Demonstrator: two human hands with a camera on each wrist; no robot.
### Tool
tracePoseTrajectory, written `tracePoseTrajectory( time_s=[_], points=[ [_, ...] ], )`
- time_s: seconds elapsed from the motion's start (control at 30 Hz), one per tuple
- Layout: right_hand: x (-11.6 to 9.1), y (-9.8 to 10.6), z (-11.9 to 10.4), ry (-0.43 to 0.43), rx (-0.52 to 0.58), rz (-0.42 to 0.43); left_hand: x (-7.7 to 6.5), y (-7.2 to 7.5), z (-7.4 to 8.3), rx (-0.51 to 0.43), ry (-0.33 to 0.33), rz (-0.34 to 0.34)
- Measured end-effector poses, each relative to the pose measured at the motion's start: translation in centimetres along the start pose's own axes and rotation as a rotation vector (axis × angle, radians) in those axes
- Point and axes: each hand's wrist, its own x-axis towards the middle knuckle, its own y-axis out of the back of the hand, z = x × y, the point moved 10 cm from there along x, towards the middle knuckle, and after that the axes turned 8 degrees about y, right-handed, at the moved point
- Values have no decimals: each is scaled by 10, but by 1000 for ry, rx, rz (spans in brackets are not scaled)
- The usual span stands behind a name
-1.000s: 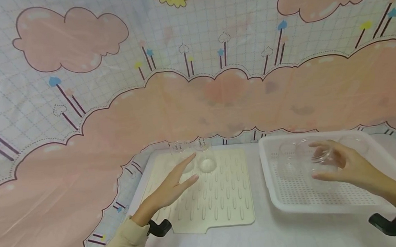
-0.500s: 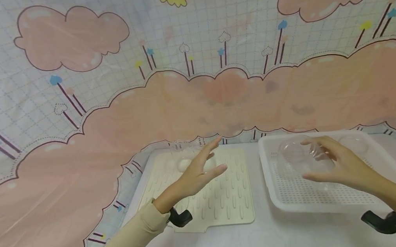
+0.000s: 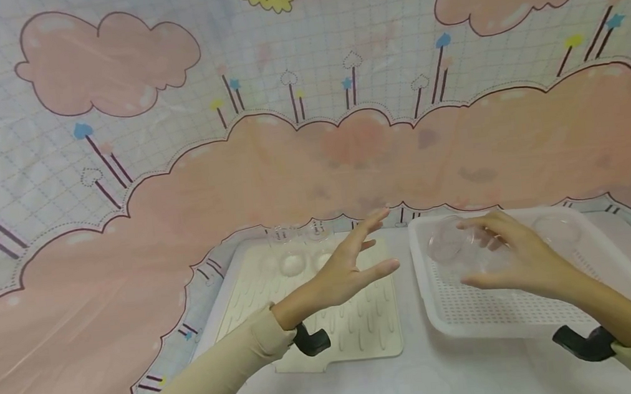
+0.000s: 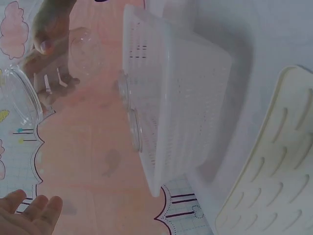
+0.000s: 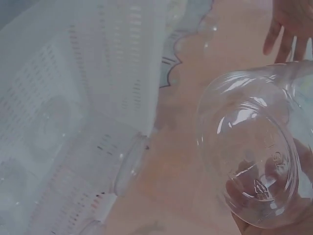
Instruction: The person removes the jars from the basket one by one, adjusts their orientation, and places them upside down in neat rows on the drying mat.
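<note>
My right hand [image 3: 515, 261] grips a clear see-through cup [image 5: 249, 142] above the white basket. In the right wrist view the cup's rounded end, with small raised marks, faces the camera, and the fingers show through it. The left wrist view has its wide rim [image 4: 24, 95] turned away from the holding fingers. My left hand [image 3: 341, 273] is raised over the right part of the cream ribbed mat [image 3: 361, 337], fingers spread and holding nothing. Behind it, two clear cups [image 3: 292, 255] stand at the mat's far edge, the right one partly hidden by the hand.
The white perforated basket [image 3: 435, 318] stands on the right of the white table [image 3: 421, 375]. More clear cups are inside, one at its back right [image 3: 558, 232]. A patterned cloth [image 3: 290, 168] with pink clouds hangs behind.
My left hand has moved right, away from the two cups on the mat and toward the basket. My right hand has shifted left with the clear cup.
</note>
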Motion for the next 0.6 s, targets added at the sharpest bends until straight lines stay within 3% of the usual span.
tracePoseTrajectory(
  time_s=[0.3,0.6],
  points=[
    [8,-5,-23,149,-12,44,-1,-24,5,-79,52,-35],
    [9,-17,-38,222,14,12,-2,-40,17,-56,-9,-52]
  ],
)
